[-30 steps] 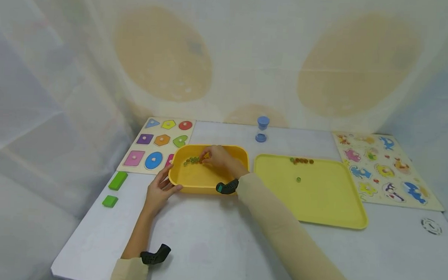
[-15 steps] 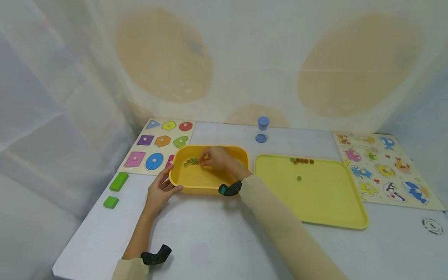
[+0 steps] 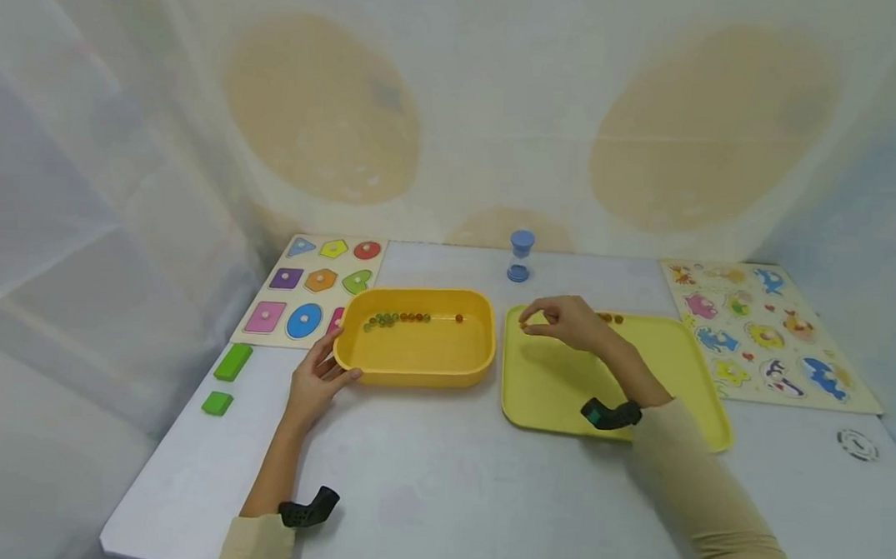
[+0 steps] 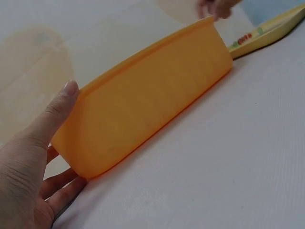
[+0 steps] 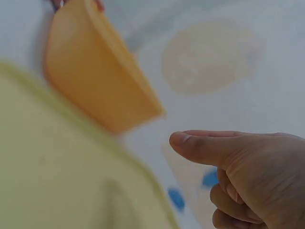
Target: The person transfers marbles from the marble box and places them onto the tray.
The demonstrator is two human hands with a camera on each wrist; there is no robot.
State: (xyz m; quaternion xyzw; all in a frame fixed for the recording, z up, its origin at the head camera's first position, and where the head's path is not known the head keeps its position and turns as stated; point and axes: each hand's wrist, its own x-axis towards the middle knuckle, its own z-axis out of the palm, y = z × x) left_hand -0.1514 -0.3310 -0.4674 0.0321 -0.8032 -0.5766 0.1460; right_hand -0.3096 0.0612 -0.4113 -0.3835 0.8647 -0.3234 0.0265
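Observation:
My left hand (image 3: 312, 394) holds the left end of the deep orange bin (image 3: 413, 380); in the left wrist view its thumb lies against the wall near the rim, fingers round the end. Inside the bin, green marbles (image 3: 385, 318) and amber ones lie in a cluster and a row, with one amber marble (image 3: 459, 318) apart to the right. Over the left side of the yellow tray (image 3: 540, 409), my right hand (image 3: 570, 322) pinches a small amber marble (image 3: 523, 325) between thumb and forefinger. The right wrist view hides that marble. Amber marbles (image 3: 613, 318) show behind the hand.
A shape puzzle board (image 3: 305, 286) lies behind the bin at left, an animal puzzle board (image 3: 772, 335) at right. A blue sand timer (image 3: 520, 255) stands at the back. Two green blocks (image 3: 232, 362) are at left, a round chip (image 3: 858, 445) at far right.
My right hand has left the bin and moved right to above the tray, pinching an amber marble. An amber marble now shows alone in the bin. The left hand stays on the bin.

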